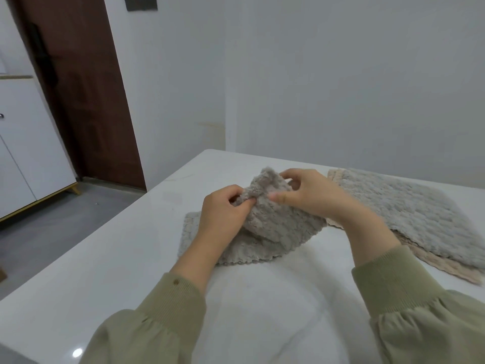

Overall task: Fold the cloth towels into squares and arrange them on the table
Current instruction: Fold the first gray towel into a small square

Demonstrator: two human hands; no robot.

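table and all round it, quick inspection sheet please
surface: white table, glossy, with a spot of glare near its front edge
job's things: front towel partly lifted, its lower part on the table; pale grey towel lying flat on a beige towel at the right
clutter: nothing seen
grippers: left hand and right hand both pinch the raised part of the front towel
cables: nothing seen
surroundings: brown door, white cabinet, grey floor, plain wall
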